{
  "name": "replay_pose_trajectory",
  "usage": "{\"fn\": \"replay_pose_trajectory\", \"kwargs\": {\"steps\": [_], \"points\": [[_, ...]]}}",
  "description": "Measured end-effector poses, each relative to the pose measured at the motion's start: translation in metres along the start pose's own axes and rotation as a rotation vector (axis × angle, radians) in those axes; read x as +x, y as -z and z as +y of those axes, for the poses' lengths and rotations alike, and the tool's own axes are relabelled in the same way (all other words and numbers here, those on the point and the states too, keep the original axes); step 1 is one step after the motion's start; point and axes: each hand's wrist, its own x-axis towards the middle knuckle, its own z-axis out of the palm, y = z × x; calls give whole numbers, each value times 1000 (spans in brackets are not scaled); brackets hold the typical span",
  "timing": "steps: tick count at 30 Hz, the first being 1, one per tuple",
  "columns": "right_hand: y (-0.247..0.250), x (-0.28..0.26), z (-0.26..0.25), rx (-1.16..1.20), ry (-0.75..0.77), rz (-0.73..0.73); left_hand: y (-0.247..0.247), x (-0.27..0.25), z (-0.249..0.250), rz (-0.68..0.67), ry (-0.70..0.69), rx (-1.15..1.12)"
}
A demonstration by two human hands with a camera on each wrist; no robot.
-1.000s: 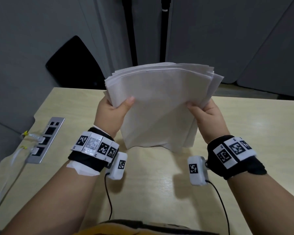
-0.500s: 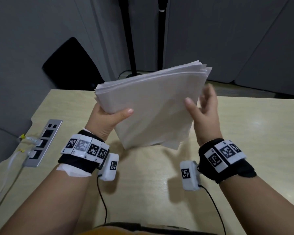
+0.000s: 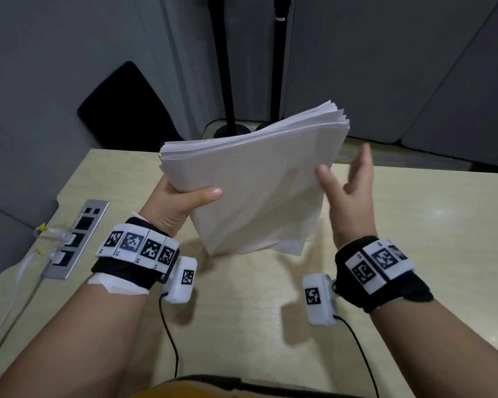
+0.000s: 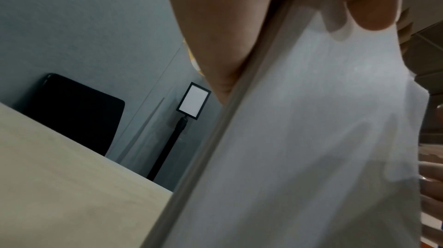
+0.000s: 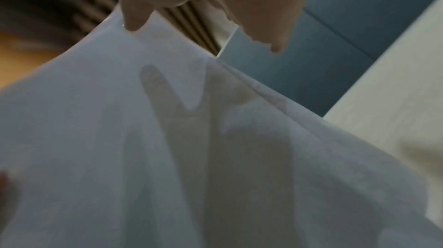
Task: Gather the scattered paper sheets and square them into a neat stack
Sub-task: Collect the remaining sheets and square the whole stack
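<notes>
A thick stack of white paper sheets (image 3: 259,185) is held up on edge, tilted, over the light wooden table (image 3: 242,326). My left hand (image 3: 181,202) grips its left side, thumb across the front and fingers behind. The left wrist view shows that thumb (image 4: 369,6) pressed on the sheets (image 4: 311,148). My right hand (image 3: 348,185) is spread beside the stack's right edge, fingers straight, holding nothing. In the right wrist view its fingertips (image 5: 134,23) hover just over the paper (image 5: 167,157). The top edges of the sheets are slightly uneven.
A metal socket panel (image 3: 75,239) with plugged cables is set into the table at the left edge. Behind the table stand two black poles (image 3: 224,67) and a dark chair back (image 3: 127,107) against grey partition walls.
My right hand let go of the stack's right edge and opened out beside it. The stack tilted, its right corner rising, held by the left hand alone.
</notes>
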Motion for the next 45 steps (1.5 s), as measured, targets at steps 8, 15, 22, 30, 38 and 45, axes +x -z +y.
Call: {"fn": "replay_pose_trajectory", "kwargs": {"steps": [8,15,22,30,38,45], "points": [[-6,3,-6,-268,83,-166,-2,0,-4,157,46,88],[-12,-6,-27,-184,377,-32,-22,0,14,398,-182,256],[-5,-8,-7,-212,187,-171,-15,-4,-4,376,-38,314],[2,-7,-7,-48,175,-114,-17,-11,-3,358,-46,158],[3,-12,4,-146,5,-174,-22,-14,-32,367,164,314],[4,1,-22,-16,88,-162,-19,-17,-21,231,124,274]]}}
